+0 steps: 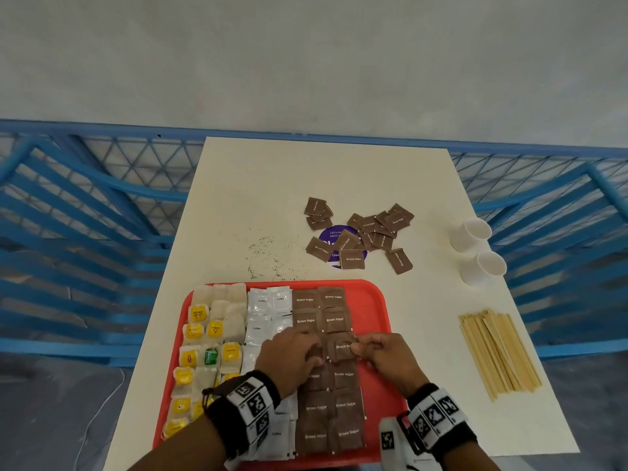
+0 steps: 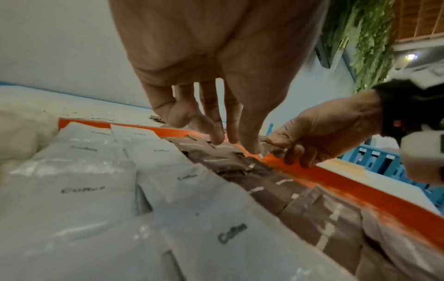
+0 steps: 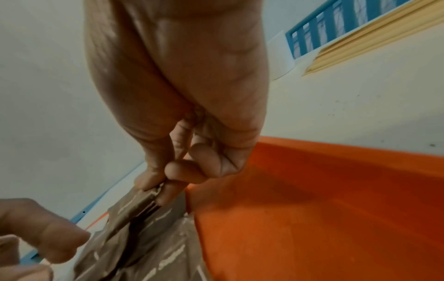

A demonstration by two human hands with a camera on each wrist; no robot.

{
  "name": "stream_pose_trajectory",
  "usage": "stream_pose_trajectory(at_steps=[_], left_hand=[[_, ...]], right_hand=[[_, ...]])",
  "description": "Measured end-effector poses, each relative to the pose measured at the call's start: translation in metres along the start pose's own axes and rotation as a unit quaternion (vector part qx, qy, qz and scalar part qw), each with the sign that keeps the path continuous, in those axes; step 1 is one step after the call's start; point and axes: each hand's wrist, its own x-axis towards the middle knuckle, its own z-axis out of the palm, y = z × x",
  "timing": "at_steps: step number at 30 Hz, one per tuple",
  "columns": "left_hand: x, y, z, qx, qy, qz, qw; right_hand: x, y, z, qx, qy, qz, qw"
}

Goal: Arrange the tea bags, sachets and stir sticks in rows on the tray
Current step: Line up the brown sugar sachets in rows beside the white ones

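Note:
A red tray [image 1: 377, 300] holds columns of tea bags [image 1: 210, 334], white coffee sachets [image 1: 265, 307] and brown sugar sachets [image 1: 319, 311]. My right hand [image 1: 358, 346] pinches the edge of a brown sugar sachet [image 1: 341, 348] between thumb and forefinger over the right brown column; the right wrist view shows that pinch [image 3: 156, 190] on brown paper [image 3: 134, 218]. My left hand [image 1: 311, 350] lies beside it, its straight fingertips [image 2: 230, 139] touching the brown sachets in the tray. A loose pile of brown sachets [image 1: 367, 232] lies on the table beyond the tray. Wooden stir sticks [image 1: 496, 351] lie in a bundle to the right.
Two white paper cups [image 1: 470, 232] [image 1: 482, 266] stand at the table's right edge. Dark tea crumbs [image 1: 268, 253] are scattered behind the tray. The tray's right strip [image 3: 312, 209] is bare. A blue railing [image 1: 102, 198] surrounds the table.

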Motion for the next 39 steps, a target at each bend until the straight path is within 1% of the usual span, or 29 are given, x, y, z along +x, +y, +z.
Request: stream_pose_trajectory(at_steps=[2, 6, 12, 15, 17, 19, 21, 24, 26, 27, 29, 32, 33, 34, 35, 36, 39], left_hand=[[0.003, 0.0, 0.001, 0.044, -0.022, 0.009, 0.999], [0.006, -0.004, 0.001, 0.098, -0.041, 0.005, 0.994], [0.008, -0.008, 0.003, 0.119, -0.048, 0.002, 0.992], [0.006, -0.006, 0.001, 0.097, -0.031, 0.02, 0.995], [0.005, -0.005, -0.006, 0.06, -0.012, 0.043, 0.997], [0.008, -0.002, -0.019, 0.009, 0.0, 0.065, 0.998], [0.014, 0.0, -0.038, -0.032, 0.015, 0.07, 0.997], [0.032, -0.002, -0.065, -0.048, 0.039, 0.052, 0.997], [0.05, -0.008, -0.078, -0.033, 0.044, 0.04, 0.998], [0.058, -0.011, -0.084, -0.02, 0.042, 0.031, 0.998], [0.078, -0.017, -0.091, 0.012, 0.03, 0.002, 0.999], [0.108, -0.023, -0.095, 0.05, 0.022, -0.033, 0.998], [0.117, -0.024, -0.095, 0.054, 0.018, -0.039, 0.998], [0.127, -0.023, -0.094, 0.056, 0.012, -0.044, 0.997], [0.136, -0.022, -0.095, 0.057, 0.01, -0.044, 0.997], [0.146, -0.019, -0.096, 0.058, 0.01, -0.042, 0.997], [0.176, -0.01, -0.098, 0.068, 0.014, -0.029, 0.997]], right_hand=[[0.009, 0.003, 0.004, -0.013, 0.007, 0.01, 1.0], [0.018, 0.01, 0.011, -0.045, 0.04, 0.017, 0.998], [0.02, 0.01, 0.015, -0.098, 0.077, 0.017, 0.992], [0.017, 0.005, 0.012, -0.103, 0.101, 0.002, 0.99], [0.015, -0.005, 0.006, -0.104, 0.104, -0.027, 0.989], [0.013, -0.021, -0.002, -0.113, 0.081, -0.052, 0.989], [0.02, -0.043, -0.013, -0.155, 0.057, -0.077, 0.983], [0.062, -0.073, -0.029, -0.272, 0.06, -0.112, 0.954], [0.1, -0.091, -0.034, -0.344, 0.068, -0.123, 0.929], [0.113, -0.102, -0.036, -0.385, 0.059, -0.134, 0.911], [0.14, -0.118, -0.035, -0.476, 0.029, -0.175, 0.862], [0.169, -0.138, -0.03, -0.592, -0.009, -0.191, 0.783], [0.177, -0.141, -0.028, -0.618, -0.021, -0.194, 0.762], [0.184, -0.143, -0.027, -0.634, -0.033, -0.191, 0.748], [0.191, -0.142, -0.027, -0.642, -0.046, -0.186, 0.743], [0.194, -0.142, -0.026, -0.638, -0.059, -0.184, 0.745], [0.2, -0.139, -0.028, -0.586, -0.089, -0.203, 0.779]])
